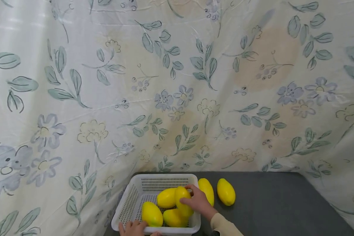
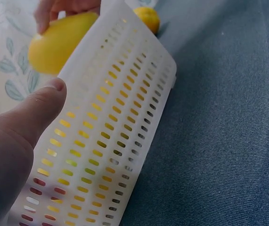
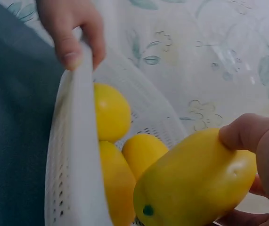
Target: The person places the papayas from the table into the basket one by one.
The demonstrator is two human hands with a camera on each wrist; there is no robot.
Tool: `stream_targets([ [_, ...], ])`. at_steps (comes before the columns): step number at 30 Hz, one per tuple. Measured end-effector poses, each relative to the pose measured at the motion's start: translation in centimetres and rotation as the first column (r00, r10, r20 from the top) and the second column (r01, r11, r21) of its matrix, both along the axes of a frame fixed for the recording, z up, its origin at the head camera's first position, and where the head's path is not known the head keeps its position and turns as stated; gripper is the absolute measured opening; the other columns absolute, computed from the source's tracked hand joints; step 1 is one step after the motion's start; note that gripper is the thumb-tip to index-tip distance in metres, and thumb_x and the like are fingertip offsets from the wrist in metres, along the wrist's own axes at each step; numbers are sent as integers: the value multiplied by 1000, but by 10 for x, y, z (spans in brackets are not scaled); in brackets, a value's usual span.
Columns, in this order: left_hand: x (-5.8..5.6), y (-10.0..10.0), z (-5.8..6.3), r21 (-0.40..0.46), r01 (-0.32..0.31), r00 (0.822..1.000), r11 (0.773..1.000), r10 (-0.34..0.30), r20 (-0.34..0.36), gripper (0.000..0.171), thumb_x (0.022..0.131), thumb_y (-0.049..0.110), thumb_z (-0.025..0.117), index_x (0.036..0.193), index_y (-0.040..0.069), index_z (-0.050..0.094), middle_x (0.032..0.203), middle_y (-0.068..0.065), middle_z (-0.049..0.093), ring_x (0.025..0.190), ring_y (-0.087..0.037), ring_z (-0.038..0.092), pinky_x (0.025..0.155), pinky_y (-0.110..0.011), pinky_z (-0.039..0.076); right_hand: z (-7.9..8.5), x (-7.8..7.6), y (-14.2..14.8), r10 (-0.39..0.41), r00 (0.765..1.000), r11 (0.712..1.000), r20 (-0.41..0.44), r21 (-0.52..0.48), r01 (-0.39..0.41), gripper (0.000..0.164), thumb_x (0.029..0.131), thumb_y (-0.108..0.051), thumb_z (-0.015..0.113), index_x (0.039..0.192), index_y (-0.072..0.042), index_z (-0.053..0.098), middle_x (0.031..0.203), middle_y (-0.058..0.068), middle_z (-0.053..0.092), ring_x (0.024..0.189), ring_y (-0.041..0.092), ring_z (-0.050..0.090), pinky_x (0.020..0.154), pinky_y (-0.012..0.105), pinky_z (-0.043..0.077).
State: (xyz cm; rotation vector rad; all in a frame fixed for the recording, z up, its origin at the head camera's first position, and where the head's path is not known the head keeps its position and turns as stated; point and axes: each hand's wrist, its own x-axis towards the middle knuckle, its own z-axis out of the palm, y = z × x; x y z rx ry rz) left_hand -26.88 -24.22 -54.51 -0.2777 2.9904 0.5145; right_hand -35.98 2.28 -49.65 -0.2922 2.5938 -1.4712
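In the head view, a white perforated plastic basket (image 1: 156,176) stands at the left of the dark table. My left hand (image 1: 132,228) grips its near rim, thumb outside and fingers over the inner side, as the right wrist view shows. My right hand (image 1: 200,202) holds a yellow mango (image 3: 191,179) between thumb and fingers, over the basket's right part. Three more lie inside: a back mango (image 1: 166,198), a front-left mango (image 1: 152,214) and a front-right mango (image 1: 174,219), partly covered by the held one.
Just right of the basket lies one mango (image 1: 206,190), partly behind my right hand. Another mango (image 1: 226,192) rests farther right on the dark grey table (image 1: 271,203). A floral curtain (image 1: 177,98) hangs along the table's back and sides.
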Motion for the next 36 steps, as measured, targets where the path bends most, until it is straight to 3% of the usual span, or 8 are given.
stream_targets([
  [8, 0, -2, 0, 11, 4, 1000, 1000, -3, -18, 78, 61, 90, 55, 94, 22, 71, 95, -6, 64, 105, -42, 52, 100, -82, -1, -11, 2, -26, 118, 986, 980, -120, 176, -96, 63, 79, -30, 76, 132, -3, 55, 125, 11, 62, 101, 22, 56, 93, 52, 50],
  [14, 0, -5, -2, 7, 5, 1000, 1000, -5, -4, 77, 62, 89, 55, 92, 20, 70, 93, -7, 63, 104, -43, 52, 100, -82, 1, -16, 4, -36, 108, 987, 962, -120, 264, -73, 63, 82, -27, 73, 137, -3, 52, 127, 16, 57, 103, 25, 57, 97, 55, 48],
  [21, 1, -6, -3, 5, -5, 1000, 1000, 5, -14, 77, 61, 90, 55, 92, 21, 70, 94, -6, 64, 104, -42, 52, 101, -82, 0, -15, 8, -43, 96, 985, 944, -146, 328, -44, 61, 85, -23, 71, 138, -4, 49, 122, 19, 56, 94, 23, 56, 91, 50, 51],
  [29, -3, -5, -9, -10, -2, 999, 1000, 2, 33, 74, 62, 89, 55, 90, 23, 70, 94, -6, 62, 104, -40, 52, 101, -82, 1, -31, 8, -46, 120, 984, 930, -134, 361, -64, 52, 82, -16, 72, 129, 1, 55, 113, 17, 60, 94, 24, 56, 89, 51, 51],
  [36, -4, -3, -6, 2, -4, 1000, 1000, 4, 27, 75, 61, 89, 57, 92, 21, 71, 92, -8, 62, 105, -43, 51, 102, -82, 0, -36, 9, -43, 120, 987, 962, -102, 258, -90, 59, 80, -20, 72, 133, -1, 52, 121, 18, 59, 101, 27, 57, 96, 59, 47],
])
